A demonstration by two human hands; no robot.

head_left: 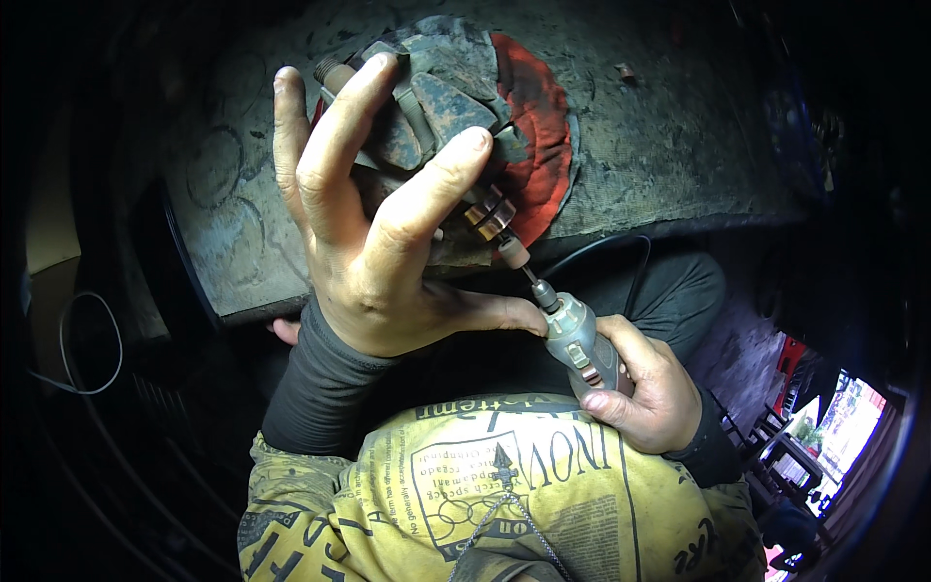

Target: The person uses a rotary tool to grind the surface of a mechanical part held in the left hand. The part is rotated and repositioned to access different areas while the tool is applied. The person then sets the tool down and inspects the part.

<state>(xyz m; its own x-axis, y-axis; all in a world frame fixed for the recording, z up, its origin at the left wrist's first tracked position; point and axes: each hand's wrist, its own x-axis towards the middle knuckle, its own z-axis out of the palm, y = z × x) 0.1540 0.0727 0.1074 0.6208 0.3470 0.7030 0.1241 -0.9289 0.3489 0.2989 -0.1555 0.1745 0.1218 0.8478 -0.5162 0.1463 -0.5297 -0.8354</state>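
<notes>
My right hand [652, 386] is wrapped round a grey rotary tool [585, 354]. A small cylindrical grinding stone [513, 253] sits on the tool's thin shaft. Its tip is close to the copper rings of an alternator rotor [449, 105]; I cannot tell whether they touch. The rotor has dark, worn claw-shaped poles and a threaded shaft end, and lies on a red and grey cloth [544, 126]. My left hand [373, 228] is open, fingers spread over the rotor and partly hiding it. Its thumb reaches across to the nose of the tool.
The worn, stained bench [669, 145] has its near edge just above my lap. A dark cord [621, 238] runs from near the tool along that edge. A pale cable [118, 339] loops at the left. A small reddish bit [626, 72] lies at the back of the bench.
</notes>
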